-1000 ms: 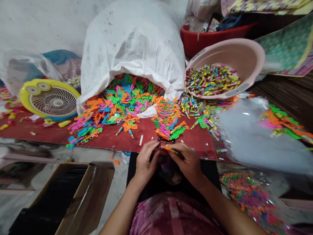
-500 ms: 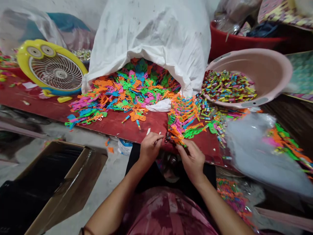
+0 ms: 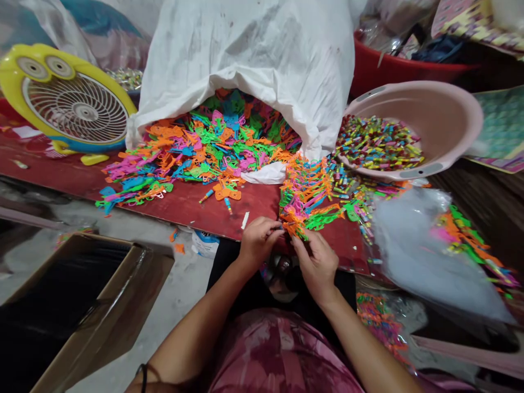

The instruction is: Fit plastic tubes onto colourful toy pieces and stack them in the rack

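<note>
Orange piece (image 3: 293, 225) is pinched in the right hand (image 3: 318, 263); left hand (image 3: 257, 241), fingertips curled, hold unclear, has moved closer.

And here's the small orange plastic piece (image 3: 293, 226), pinched and partly hidden, its outline blurred, right at the near end of a tightly overlapping row of multicoloured pieces (image 3: 310, 185).

Pink-and-maroon top (image 3: 260, 352), black legwear (image 3: 347, 292)
Top's pretty blotchy, with a paler vertical strip (image 3: 290, 355) down the middle. The black stuff shows on its far side, left and right. There's also a thin dark band (image 3: 143, 376) round the left arm (image 3: 196, 338), near left. Both hands (image 3: 319, 262) bare.
</note>
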The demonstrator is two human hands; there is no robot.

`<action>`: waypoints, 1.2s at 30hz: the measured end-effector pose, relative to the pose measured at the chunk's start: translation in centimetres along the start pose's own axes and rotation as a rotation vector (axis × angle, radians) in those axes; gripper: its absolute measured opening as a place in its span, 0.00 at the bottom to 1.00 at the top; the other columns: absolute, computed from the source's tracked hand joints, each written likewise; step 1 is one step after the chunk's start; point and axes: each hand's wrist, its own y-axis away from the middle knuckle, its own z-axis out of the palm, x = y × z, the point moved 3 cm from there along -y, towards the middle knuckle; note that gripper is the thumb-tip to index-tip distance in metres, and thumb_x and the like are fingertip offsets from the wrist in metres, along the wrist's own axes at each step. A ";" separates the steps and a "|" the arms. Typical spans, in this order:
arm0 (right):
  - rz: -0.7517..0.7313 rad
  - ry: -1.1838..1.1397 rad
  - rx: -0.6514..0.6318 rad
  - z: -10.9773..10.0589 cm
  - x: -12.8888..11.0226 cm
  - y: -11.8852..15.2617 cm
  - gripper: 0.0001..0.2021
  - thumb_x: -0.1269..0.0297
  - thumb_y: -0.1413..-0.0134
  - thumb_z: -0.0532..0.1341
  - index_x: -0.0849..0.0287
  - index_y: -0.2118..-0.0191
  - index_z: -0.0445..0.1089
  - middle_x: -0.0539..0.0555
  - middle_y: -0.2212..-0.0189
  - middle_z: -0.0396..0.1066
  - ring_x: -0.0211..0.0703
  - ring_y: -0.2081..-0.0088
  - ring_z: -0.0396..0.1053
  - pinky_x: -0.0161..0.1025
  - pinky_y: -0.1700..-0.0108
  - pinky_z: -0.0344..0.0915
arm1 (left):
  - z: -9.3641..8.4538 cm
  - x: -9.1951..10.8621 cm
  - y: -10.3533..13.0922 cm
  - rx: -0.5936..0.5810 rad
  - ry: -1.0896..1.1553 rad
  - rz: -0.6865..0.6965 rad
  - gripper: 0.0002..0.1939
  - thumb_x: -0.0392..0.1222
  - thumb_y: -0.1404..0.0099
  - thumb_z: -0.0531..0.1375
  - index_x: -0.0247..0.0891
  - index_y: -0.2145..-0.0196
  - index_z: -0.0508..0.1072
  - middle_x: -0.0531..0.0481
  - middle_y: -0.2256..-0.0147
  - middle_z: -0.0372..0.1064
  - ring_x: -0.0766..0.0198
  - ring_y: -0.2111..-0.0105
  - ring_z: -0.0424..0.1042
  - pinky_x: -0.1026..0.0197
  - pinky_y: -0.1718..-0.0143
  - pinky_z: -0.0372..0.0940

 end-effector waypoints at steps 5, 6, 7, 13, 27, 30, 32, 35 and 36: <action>0.079 -0.026 0.060 0.3 0.7 0.6 0.10 0.63 0.37 0.60 0.55 0.52 0.70 0.53 0.63 0.77 0.41 0.66 0.74 0.38 0.63 0.72 | 0.1 0.4 0.6 0.062 -0.073 0.018 0.06 0.42 0.34 0.61 0.40 0.61 0.77 0.48 0.65 0.77 0.62 0.64 0.75 0.59 0.61 0.69; 0.074 -0.039 0.064 0.4 0.7 0.7 0.09 0.64 0.37 0.60 0.55 0.52 0.70 0.53 0.63 0.77 0.41 0.66 0.74 0.38 0.63 0.72 | 0.2 0.5 0.7 0.066 -0.084 0.002 0.06 0.42 0.33 0.61 0.40 0.60 0.77 0.48 0.65 0.77 0.62 0.64 0.75 0.59 0.61 0.69; 0.060 -0.051 0.063 0.5 0.7 0.7 0.09 0.65 0.37 0.59 0.55 0.52 0.70 0.53 0.63 0.76 0.42 0.66 0.74 0.39 0.63 0.72 | 0.3 0.6 0.8 0.067 -0.097 -0.014 0.07 0.42 0.33 0.60 0.40 0.60 0.77 0.48 0.64 0.77 0.62 0.64 0.75 0.59 0.61 0.68; 0.012 -0.065 0.064 0.7 0.6 0.7 0.10 0.67 0.35 0.57 0.52 0.51 0.70 0.53 0.62 0.76 0.43 0.60 0.74 0.41 0.58 0.71 | 0.7 0.9 1.4 0.088 -0.225 -0.042 0.07 0.41 0.31 0.58 0.40 0.58 0.74 0.48 0.63 0.76 0.61 0.61 0.73 0.58 0.58 0.66; -0.039 -0.013 0.129 -1.3 -0.1 0.5 0.13 0.68 0.37 0.58 0.53 0.48 0.69 0.56 0.58 0.75 0.46 0.57 0.73 0.44 0.55 0.71 | 0.6 1.2 0.9 0.127 -0.314 0.063 0.06 0.42 0.33 0.61 0.38 0.62 0.74 0.49 0.67 0.75 0.63 0.67 0.73 0.61 0.64 0.66; -0.102 0.048 0.126 -2.3 -0.8 -0.4 0.14 0.66 0.38 0.60 0.52 0.47 0.69 0.57 0.58 0.74 0.48 0.57 0.71 0.46 0.54 0.69 | 0.7 1.3 0.8 0.138 -0.341 0.048 0.06 0.42 0.34 0.61 0.38 0.64 0.74 0.50 0.69 0.74 0.63 0.68 0.73 0.62 0.65 0.66; -0.141 0.125 0.102 -2.8 -1.5 -1.4 0.15 0.62 0.38 0.61 0.53 0.46 0.69 0.58 0.57 0.74 0.50 0.57 0.70 0.48 0.54 0.66 | 0.9 1.2 0.8 0.144 -0.356 0.024 0.05 0.42 0.34 0.61 0.38 0.65 0.74 0.50 0.71 0.73 0.63 0.70 0.72 0.62 0.66 0.65; -0.184 0.237 0.038 -3.0 -2.4 -3.5 0.19 0.57 0.40 0.62 0.53 0.44 0.68 0.58 0.54 0.74 0.54 0.53 0.68 0.50 0.52 0.60 | 1.3 1.0 0.8 0.165 -0.372 0.026 0.03 0.39 0.34 0.60 0.38 0.65 0.74 0.50 0.71 0.73 0.63 0.70 0.71 0.61 0.66 0.64; -0.213 0.261 0.003 -3.0 -2.6 -4.2 0.19 0.56 0.40 0.63 0.53 0.45 0.69 0.57 0.54 0.75 0.53 0.53 0.68 0.50 0.51 0.58 | 1.4 0.9 0.8 0.166 -0.382 0.028 0.03 0.38 0.35 0.60 0.38 0.66 0.74 0.50 0.71 0.73 0.62 0.69 0.71 0.61 0.66 0.64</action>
